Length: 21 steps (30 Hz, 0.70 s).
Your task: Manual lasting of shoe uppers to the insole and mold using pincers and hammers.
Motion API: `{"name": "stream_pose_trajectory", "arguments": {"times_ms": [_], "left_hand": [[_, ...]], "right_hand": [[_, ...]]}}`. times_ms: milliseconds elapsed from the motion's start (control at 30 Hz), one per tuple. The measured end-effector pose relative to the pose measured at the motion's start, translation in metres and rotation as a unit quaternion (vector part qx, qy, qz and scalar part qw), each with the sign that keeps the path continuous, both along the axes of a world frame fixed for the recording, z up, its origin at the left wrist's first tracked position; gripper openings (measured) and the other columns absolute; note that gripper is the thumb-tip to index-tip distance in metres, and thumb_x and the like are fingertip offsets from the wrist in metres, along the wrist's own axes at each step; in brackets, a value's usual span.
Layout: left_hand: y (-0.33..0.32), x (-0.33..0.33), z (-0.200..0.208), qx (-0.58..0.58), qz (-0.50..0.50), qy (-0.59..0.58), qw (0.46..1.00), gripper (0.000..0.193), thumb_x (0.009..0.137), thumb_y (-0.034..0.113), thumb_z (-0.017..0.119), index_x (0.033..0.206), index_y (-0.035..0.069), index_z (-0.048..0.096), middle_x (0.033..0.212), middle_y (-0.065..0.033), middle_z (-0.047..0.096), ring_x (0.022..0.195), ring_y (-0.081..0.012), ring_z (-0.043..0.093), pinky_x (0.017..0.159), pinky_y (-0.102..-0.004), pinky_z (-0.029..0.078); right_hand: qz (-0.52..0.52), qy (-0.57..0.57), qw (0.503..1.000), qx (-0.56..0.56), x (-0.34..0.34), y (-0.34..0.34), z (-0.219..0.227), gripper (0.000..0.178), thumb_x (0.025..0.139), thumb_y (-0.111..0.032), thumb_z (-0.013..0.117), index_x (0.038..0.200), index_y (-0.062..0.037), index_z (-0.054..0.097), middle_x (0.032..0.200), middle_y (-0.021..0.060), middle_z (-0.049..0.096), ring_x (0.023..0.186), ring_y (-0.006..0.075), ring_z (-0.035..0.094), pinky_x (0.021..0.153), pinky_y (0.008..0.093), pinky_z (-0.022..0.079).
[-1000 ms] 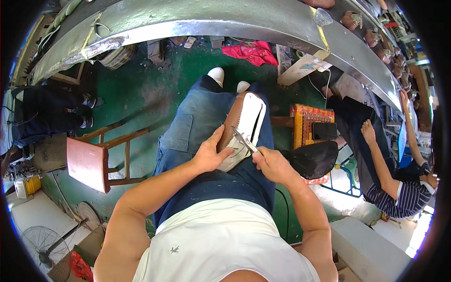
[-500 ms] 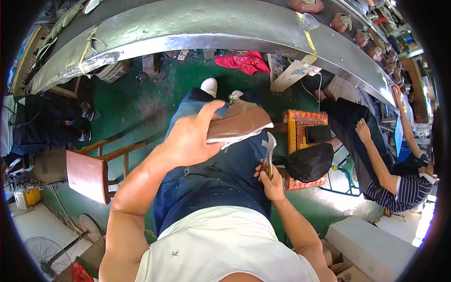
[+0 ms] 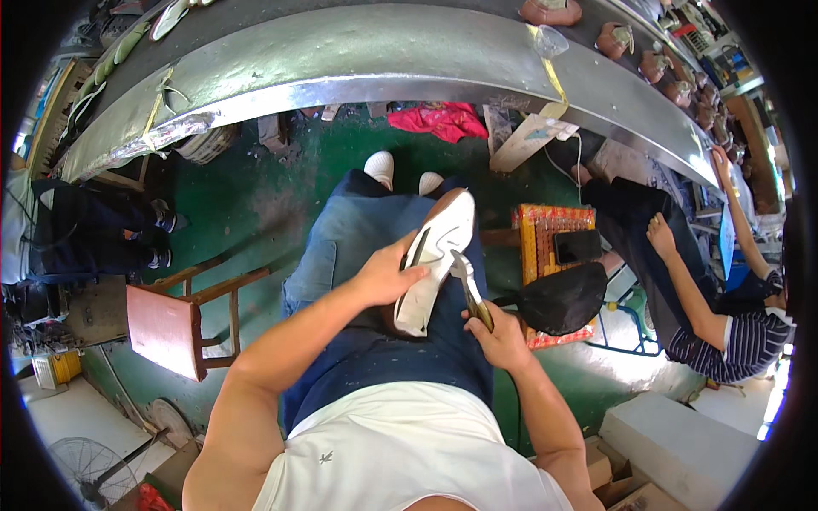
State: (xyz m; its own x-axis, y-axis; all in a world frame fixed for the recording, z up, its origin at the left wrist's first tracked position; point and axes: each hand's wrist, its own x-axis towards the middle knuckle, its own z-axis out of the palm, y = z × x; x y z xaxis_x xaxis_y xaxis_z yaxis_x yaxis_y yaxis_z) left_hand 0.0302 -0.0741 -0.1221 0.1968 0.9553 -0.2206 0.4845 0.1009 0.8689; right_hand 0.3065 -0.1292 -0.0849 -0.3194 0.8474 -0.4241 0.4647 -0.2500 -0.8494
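Note:
A brown shoe upper (image 3: 433,264) lies over my lap with its white underside facing up and its long side running away from me. My left hand (image 3: 388,277) grips it by the left edge, thumb pressed onto the white underside. In my right hand (image 3: 501,336) is a pair of lasting pincers (image 3: 470,288), metal head upward. That head meets the right edge of the underside; whether the jaws are closed on material there is too small to tell.
Ahead runs a metal-edged conveyor bench (image 3: 341,60) carrying brown shoes (image 3: 613,40). A wooden stool (image 3: 166,328) stands at left. On the right are a beaded seat (image 3: 537,230) with a phone (image 3: 578,247) and black pouch (image 3: 562,298), and a seated co-worker (image 3: 724,349).
My left hand has turned the shoe upper over, from its brown side to its white underside, and lowered it nearer me. The pincers have moved left onto its edge.

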Motion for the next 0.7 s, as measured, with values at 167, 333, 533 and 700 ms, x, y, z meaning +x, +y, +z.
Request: {"name": "stream_pose_trajectory", "arguments": {"times_ms": [167, 333, 533, 700], "left_hand": [[-0.033, 0.010, 0.021, 0.084, 0.035, 0.125, 0.988, 0.046, 0.098, 0.023, 0.058, 0.134, -0.005, 0.056, 0.090, -0.0284, 0.071, 0.081, -0.0438, 0.070, 0.075, -0.0494, 0.057], [-0.039, 0.017, 0.021, 0.108, 0.039, 0.174, 0.978, 0.039, 0.099, 0.023, 0.057, 0.123, -0.008, 0.062, 0.097, -0.0288, 0.070, 0.080, -0.0420, 0.071, 0.074, -0.0492, 0.057], [-0.018, -0.001, -0.007, 0.144, 0.097, 0.009, 0.985, 0.049, 0.110, 0.034, 0.037, 0.119, -0.005, 0.066, 0.117, -0.0276, 0.067, 0.116, -0.0396, 0.063, 0.104, -0.0434, 0.047], [-0.008, 0.005, -0.039, -0.219, 0.171, -0.532, 0.800, 0.056, 0.109, 0.039, 0.042, 0.153, 0.004, 0.039, 0.144, -0.0082, 0.053, 0.130, -0.0192, 0.051, 0.116, -0.0361, 0.036]], "right_hand": [[0.164, -0.065, 0.973, 0.149, -0.010, 0.034, 0.026, 0.040, 0.093, -0.012, 0.063, 0.128, 0.0075, 0.055, 0.105, 0.0283, 0.067, 0.101, 0.0446, 0.065, 0.090, 0.0454, 0.052], [0.230, -0.093, 0.924, 0.290, -0.017, 0.062, 0.046, 0.039, 0.093, -0.016, 0.063, 0.122, 0.0103, 0.055, 0.101, 0.0320, 0.065, 0.100, 0.0475, 0.064, 0.087, 0.0524, 0.050], [0.371, -0.241, 0.894, 0.066, -0.036, 0.098, 0.081, 0.026, 0.095, -0.020, 0.061, 0.101, 0.0051, 0.055, 0.091, 0.0291, 0.066, 0.091, 0.0471, 0.064, 0.081, 0.0547, 0.049], [0.293, -0.196, 0.929, 0.111, -0.049, 0.071, 0.028, 0.028, 0.096, -0.023, 0.061, 0.106, 0.0037, 0.058, 0.091, 0.0278, 0.068, 0.090, 0.0467, 0.065, 0.081, 0.0543, 0.050]]}}
